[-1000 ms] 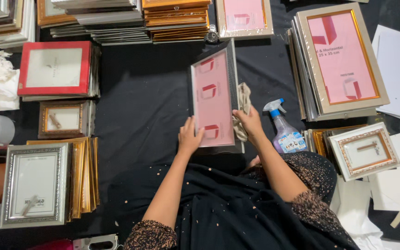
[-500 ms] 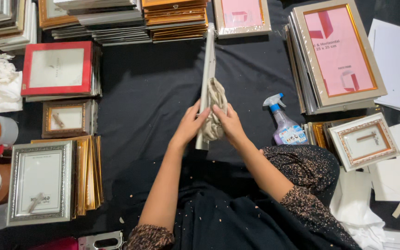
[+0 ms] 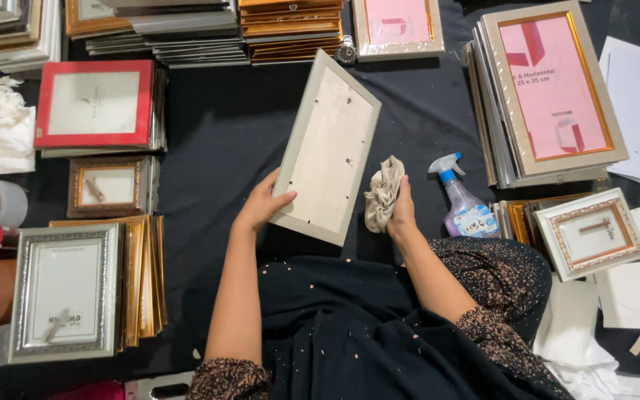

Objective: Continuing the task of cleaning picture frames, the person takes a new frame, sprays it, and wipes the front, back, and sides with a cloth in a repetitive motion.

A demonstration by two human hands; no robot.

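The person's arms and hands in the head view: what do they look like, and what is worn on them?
Both hands are bare: the left hand and right hand wear no gloves, and no rings or watch show. The forearms are uncovered. Dark sleeves with a fine speckled pale pattern are pushed up near the elbows, the left sleeve and the right sleeve, over a black garment.

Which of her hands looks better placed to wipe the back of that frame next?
Probably the right hand: it already grips the crumpled cloth right beside the frame. The left hand is busy holding the frame's lower edge, back side up.
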